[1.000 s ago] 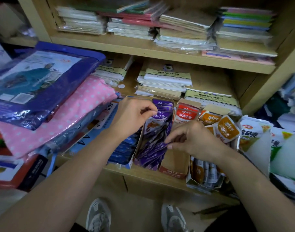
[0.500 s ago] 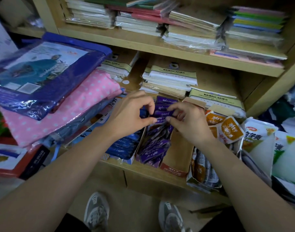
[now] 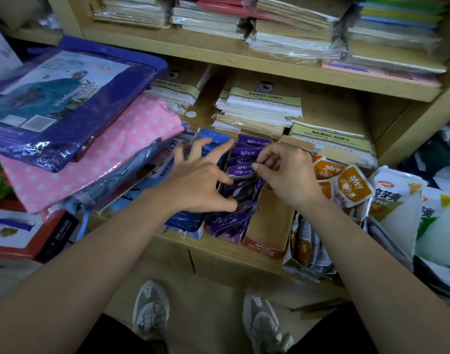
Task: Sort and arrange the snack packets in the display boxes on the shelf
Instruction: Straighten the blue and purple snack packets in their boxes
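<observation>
Four cardboard display boxes stand side by side on the lower shelf. The purple box holds several purple snack packets (image 3: 244,159). My right hand (image 3: 287,177) pinches the top edge of one purple packet near the back of that box. My left hand (image 3: 203,180) hovers with fingers spread over the seam between the blue packets (image 3: 185,221) and the purple ones, thumb touching a purple packet. The red box (image 3: 267,226) to the right shows a bare brown floor. Orange packets (image 3: 346,185) fill the box beyond it.
Folded plastic-wrapped items, pink dotted (image 3: 111,159) and blue (image 3: 65,98), are stacked at the left. Paper stacks (image 3: 262,106) lie behind the boxes. White-green snack bags (image 3: 395,205) lean at the right. Notebooks fill the upper shelf (image 3: 244,60). My shoes (image 3: 149,310) stand below.
My left hand let go of the purple packets and spread its fingers, shifting slightly left. My right hand moved right along the purple row and now pinches one packet alone.
</observation>
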A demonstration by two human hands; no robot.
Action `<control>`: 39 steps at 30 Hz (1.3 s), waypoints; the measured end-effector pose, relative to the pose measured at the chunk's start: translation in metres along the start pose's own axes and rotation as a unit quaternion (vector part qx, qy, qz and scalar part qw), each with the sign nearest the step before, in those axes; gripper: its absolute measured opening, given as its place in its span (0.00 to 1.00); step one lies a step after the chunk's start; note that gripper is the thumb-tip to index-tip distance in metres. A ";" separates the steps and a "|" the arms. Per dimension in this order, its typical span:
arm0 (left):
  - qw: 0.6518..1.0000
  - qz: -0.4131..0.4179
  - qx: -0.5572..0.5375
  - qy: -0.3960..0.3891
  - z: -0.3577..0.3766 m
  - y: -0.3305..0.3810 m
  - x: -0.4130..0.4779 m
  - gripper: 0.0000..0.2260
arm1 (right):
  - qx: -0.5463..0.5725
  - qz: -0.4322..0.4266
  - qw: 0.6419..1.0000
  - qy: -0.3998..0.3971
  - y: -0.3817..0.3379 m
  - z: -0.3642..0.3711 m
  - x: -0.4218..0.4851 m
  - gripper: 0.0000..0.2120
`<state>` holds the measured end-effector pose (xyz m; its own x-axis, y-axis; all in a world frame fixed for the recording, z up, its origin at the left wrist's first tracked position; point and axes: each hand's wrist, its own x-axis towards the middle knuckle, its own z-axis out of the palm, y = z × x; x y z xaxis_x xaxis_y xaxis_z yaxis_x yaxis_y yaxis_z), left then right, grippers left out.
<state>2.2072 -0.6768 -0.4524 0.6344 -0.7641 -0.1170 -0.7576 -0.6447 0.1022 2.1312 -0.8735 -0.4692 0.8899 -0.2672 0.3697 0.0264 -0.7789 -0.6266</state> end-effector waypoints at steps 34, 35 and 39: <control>0.866 -0.038 -0.430 0.255 -0.001 -0.004 -0.011 0.13 | 0.028 -0.083 0.985 -0.148 -0.028 -0.003 -0.017 0.40; 0.850 -0.056 -0.468 0.234 -0.004 -0.001 -0.013 0.11 | 0.019 -0.088 0.985 -0.148 -0.029 -0.001 -0.017 0.41; 0.798 -0.078 -0.580 0.144 -0.011 0.004 -0.019 0.19 | 0.018 -0.078 0.991 -0.110 -0.028 0.003 -0.015 0.37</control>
<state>2.1943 -0.6649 -0.4389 0.8432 -0.5376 -0.0033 -0.1190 -0.1926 0.9740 2.1188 -0.8457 -0.4593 0.9513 -0.0118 0.3079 0.1843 -0.7791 -0.5993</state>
